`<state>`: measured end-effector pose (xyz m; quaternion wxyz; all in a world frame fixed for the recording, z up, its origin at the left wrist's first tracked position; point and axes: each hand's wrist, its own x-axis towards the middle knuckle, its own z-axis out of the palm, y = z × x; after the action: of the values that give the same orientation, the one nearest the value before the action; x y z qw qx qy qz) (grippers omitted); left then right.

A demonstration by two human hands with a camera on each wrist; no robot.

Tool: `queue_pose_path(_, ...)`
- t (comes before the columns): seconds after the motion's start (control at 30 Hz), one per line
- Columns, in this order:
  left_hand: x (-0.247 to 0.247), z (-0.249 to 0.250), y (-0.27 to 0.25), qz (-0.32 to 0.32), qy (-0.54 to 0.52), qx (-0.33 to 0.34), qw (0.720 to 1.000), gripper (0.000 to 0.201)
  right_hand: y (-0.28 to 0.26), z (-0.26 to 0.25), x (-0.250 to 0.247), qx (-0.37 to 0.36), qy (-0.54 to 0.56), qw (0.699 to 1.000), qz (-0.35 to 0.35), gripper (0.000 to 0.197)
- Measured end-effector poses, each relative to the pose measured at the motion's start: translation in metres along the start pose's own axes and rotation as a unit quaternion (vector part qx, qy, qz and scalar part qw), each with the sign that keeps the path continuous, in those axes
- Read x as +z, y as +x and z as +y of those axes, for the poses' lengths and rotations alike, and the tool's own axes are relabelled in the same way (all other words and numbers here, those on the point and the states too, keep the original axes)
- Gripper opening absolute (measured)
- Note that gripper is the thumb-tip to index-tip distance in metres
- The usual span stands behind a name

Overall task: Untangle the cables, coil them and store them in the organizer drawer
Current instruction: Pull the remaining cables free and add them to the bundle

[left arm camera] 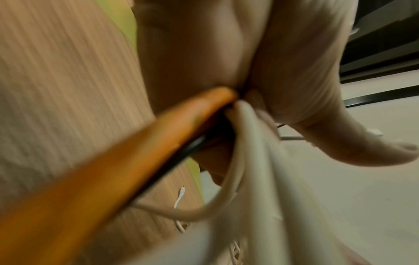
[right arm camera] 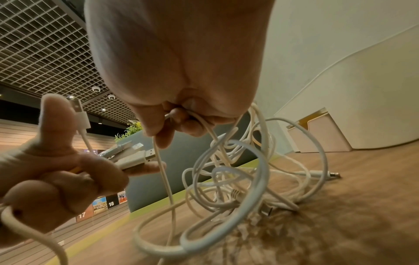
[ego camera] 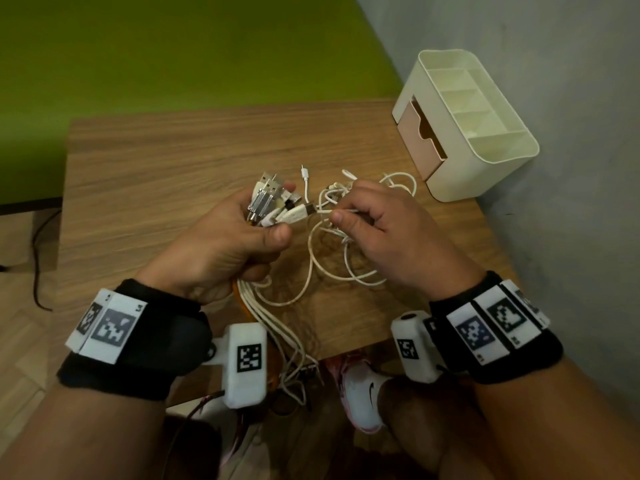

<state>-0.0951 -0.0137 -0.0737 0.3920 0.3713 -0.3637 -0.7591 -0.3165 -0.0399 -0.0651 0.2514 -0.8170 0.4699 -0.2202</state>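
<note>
My left hand (ego camera: 239,233) grips a bundle of USB plugs (ego camera: 268,200), their metal ends sticking up out of the fist; in the right wrist view the left hand (right arm camera: 61,170) holds the same USB plugs (right arm camera: 133,157). White cords and an orange cord (left arm camera: 113,161) trail from the fist over the table's near edge. My right hand (ego camera: 374,223) pinches a thin white cable (right arm camera: 163,172) that runs from the bundle. A tangle of white cables (ego camera: 346,244) lies on the wooden table (ego camera: 156,174) between and beyond the hands, also seen as a tangle (right arm camera: 244,179) in the right wrist view.
A cream organizer (ego camera: 474,129) with top compartments and a pink drawer (ego camera: 420,136), slightly pulled out, stands at the table's back right by the grey wall. A loose white plug (ego camera: 304,174) lies beyond the hands. Shoes (ego camera: 360,389) show below the near edge.
</note>
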Motion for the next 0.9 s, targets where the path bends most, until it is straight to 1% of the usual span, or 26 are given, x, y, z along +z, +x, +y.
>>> queue_pose_path(0.03,0.001,0.000,0.001,0.008,-0.006,0.002,1.000,0.091,0.000,0.000,0.000,-0.002,0.002,1.000,0.001,0.021)
queue_pose_path(0.07,0.004,0.000,0.002,0.038,0.002,0.012,0.999,0.076,0.000,-0.001,0.000,-0.007,0.005,1.000,0.003,0.021)
queue_pose_path(0.1,0.007,-0.001,0.005,0.092,0.023,0.029,0.995,0.055,0.000,-0.003,0.001,-0.014,0.010,1.000,0.008,0.021)
queue_pose_path(0.13,0.010,-0.002,0.007,0.155,0.054,0.046,0.985,0.038,0.000,-0.004,0.001,-0.021,0.019,0.999,0.013,0.021)
queue_pose_path(0.17,0.013,-0.004,0.010,0.206,0.083,0.066,0.973,0.032,0.000,-0.005,0.002,-0.028,0.030,0.999,0.017,0.020)
queue_pose_path(0.2,0.015,-0.004,0.012,0.238,0.103,0.081,0.962,0.032,-0.001,-0.007,0.002,-0.034,0.040,0.998,0.017,0.019)
queue_pose_path(0.27,0.018,-0.005,0.013,0.258,0.119,0.093,0.954,0.040,-0.001,-0.011,0.003,-0.042,0.060,0.997,0.005,0.017)
queue_pose_path(0.37,0.018,-0.004,0.013,0.266,0.105,0.063,0.956,0.061,-0.003,-0.015,0.002,-0.045,0.086,0.995,-0.030,0.009)
queue_pose_path(0.4,0.017,-0.004,0.012,0.259,0.096,0.055,0.959,0.062,-0.003,-0.017,0.001,-0.045,0.093,0.994,-0.039,0.007)
queue_pose_path(0.47,0.015,-0.004,0.011,0.220,0.058,0.053,0.972,0.056,-0.003,-0.018,0.001,-0.045,0.100,0.993,-0.044,0.008)
queue_pose_path(0.53,0.018,-0.002,0.009,0.179,0.043,0.073,0.980,0.053,-0.002,-0.018,0.001,-0.042,0.099,0.994,-0.037,0.007)
queue_pose_path(0.57,0.021,-0.002,0.008,0.163,0.056,0.091,0.981,0.056,-0.002,-0.018,0.001,-0.039,0.097,0.994,-0.032,0.006)
queue_pose_path(0.63,0.028,-0.003,0.006,0.144,0.105,0.130,0.975,0.063,-0.002,-0.016,0.000,-0.032,0.089,0.995,-0.022,0.014)
queue_pose_path(0.7,0.033,-0.004,0.005,0.130,0.156,0.156,0.967,0.051,-0.001,-0.015,-0.001,-0.033,0.083,0.996,-0.015,0.019)
queue_pose_path(0.8,0.033,-0.003,0.004,0.112,0.183,0.157,0.964,0.025,-0.002,-0.015,-0.001,-0.039,0.075,0.996,-0.009,0.014)
queue_pose_path(0.83,0.032,-0.002,0.003,0.104,0.188,0.154,0.965,0.021,-0.002,-0.014,-0.002,-0.039,0.071,0.997,-0.004,0.012)
queue_pose_path(0.9,0.032,-0.002,0.003,0.088,0.203,0.148,0.964,0.017,-0.001,-0.013,-0.003,-0.035,0.064,0.997,0.008,0.011)
